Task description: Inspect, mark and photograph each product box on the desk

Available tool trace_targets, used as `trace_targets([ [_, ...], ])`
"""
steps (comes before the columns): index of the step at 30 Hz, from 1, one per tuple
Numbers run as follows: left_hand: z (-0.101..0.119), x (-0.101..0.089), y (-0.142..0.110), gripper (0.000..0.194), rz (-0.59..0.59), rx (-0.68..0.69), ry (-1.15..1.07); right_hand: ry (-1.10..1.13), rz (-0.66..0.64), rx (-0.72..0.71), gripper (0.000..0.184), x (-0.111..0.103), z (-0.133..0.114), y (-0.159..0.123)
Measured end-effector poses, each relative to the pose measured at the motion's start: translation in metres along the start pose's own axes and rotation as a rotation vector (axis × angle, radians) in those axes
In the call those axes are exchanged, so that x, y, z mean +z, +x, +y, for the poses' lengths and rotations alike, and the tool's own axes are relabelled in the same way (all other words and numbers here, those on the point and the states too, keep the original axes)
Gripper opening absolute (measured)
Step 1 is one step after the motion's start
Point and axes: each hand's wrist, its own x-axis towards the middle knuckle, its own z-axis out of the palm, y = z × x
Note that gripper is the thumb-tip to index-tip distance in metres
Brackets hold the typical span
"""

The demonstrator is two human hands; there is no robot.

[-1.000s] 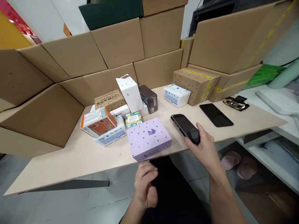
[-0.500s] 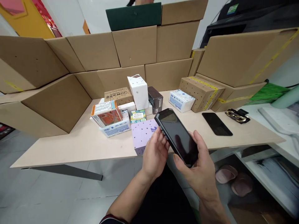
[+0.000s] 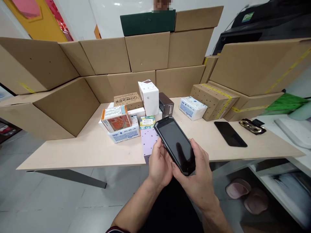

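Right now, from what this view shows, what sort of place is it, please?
Perhaps a small stockroom or an office corner: stacked cardboard boxes line the back of a pale table, and packaged goods, including a purple box and a blue-and-white pack, lie on it.

Black phone [image 3: 175,142] — dotted lilac box [image 3: 148,143]

Standing here, I'd say office or stockroom corner tbh, with cardboard boxes [image 3: 147,51] walling in a table [image 3: 77,155] over grey tiles [image 3: 55,200].
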Motion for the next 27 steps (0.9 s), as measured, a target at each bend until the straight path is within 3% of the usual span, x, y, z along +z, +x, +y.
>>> trace_targets([
  [27, 0.0106, -0.0018, -0.0010, 0.038, 0.001, 0.030, -0.025, -0.028, 0.004, -0.089, 0.081, 0.0051, -0.0026, 0.0026],
])
